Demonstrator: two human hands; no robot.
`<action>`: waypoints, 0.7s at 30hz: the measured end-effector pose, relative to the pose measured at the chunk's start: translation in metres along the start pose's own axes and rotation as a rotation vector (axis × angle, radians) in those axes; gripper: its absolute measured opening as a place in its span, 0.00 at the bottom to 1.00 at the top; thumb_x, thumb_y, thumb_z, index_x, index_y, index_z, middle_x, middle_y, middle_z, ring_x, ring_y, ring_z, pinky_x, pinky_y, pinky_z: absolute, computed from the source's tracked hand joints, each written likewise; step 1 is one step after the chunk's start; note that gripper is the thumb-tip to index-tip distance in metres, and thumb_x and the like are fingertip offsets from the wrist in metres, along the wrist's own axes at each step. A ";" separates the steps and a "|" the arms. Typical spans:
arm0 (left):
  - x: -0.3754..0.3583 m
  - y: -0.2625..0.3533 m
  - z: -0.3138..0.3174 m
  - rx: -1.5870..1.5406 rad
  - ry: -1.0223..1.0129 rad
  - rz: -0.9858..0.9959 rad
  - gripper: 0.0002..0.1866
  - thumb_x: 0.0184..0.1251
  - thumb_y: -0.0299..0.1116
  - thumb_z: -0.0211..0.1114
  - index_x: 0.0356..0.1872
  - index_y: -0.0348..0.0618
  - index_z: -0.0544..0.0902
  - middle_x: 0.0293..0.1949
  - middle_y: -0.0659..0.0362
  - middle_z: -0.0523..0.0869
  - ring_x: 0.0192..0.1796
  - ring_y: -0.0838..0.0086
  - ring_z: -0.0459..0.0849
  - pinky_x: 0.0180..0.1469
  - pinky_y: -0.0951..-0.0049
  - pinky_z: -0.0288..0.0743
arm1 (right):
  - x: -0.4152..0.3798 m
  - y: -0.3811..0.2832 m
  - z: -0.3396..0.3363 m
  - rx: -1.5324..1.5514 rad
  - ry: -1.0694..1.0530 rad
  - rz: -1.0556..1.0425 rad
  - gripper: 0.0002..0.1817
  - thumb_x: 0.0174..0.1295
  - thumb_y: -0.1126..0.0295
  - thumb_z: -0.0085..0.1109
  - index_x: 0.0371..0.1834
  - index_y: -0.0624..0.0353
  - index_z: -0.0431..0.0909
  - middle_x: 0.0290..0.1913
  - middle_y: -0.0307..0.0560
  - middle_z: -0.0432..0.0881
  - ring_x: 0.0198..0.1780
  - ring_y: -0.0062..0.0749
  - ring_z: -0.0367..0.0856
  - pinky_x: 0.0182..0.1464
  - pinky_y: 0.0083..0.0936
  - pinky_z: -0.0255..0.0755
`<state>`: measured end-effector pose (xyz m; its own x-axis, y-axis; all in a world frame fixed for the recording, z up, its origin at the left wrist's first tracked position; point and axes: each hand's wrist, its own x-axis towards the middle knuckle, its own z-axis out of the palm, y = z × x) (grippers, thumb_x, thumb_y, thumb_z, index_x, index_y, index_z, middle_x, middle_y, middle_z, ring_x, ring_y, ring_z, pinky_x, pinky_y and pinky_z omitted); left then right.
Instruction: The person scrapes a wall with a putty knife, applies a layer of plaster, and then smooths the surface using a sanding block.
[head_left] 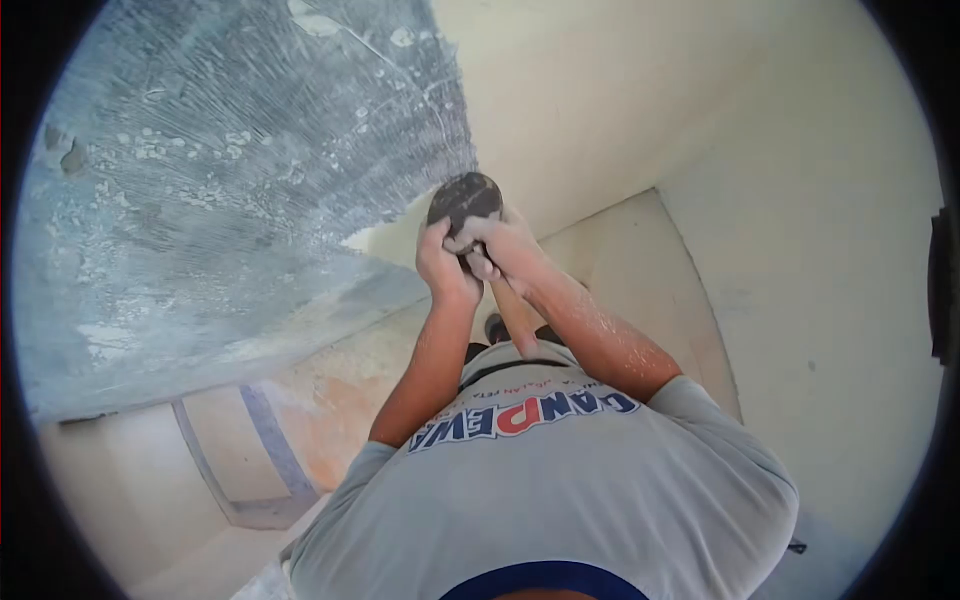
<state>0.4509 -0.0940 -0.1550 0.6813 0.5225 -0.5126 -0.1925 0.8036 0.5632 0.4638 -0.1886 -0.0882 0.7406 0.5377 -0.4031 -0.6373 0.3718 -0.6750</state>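
Both of my hands are raised in front of me, wrapped round a dark, rounded tool (467, 197) whose exact kind I cannot make out. My left hand (441, 264) grips its left side. From the right, my right hand (508, 249) closes over its lower part, fingers bent across it. Whitish dust coats my fingers and my right forearm. Below the hands a tan, stick-like piece (513, 318) runs down toward my waist; whether it joins the tool is hidden. Just beyond the tool lies the edge of a grey, streaked surface (300, 150) with white patches.
A cream surface (580, 100) borders the grey area on the right. A pale wall (810, 300) stands to my right. At lower left is a panel framed by bluish-grey bands (272, 440). A dark object (940, 285) shows at the far right edge.
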 end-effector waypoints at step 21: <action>-0.013 -0.001 -0.031 -0.055 -0.300 -0.281 0.14 0.67 0.42 0.57 0.39 0.42 0.81 0.25 0.62 0.80 0.19 0.73 0.76 0.19 0.72 0.68 | 0.014 0.027 -0.017 0.047 0.025 0.073 0.03 0.56 0.81 0.56 0.27 0.61 0.74 0.16 0.38 0.72 0.10 0.19 0.63 0.11 0.18 0.54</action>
<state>0.4203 -0.0928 -0.1687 0.8866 0.1809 -0.4256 -0.0014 0.9213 0.3888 0.4607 -0.1837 -0.1221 0.6969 0.5453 -0.4658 -0.6983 0.3680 -0.6139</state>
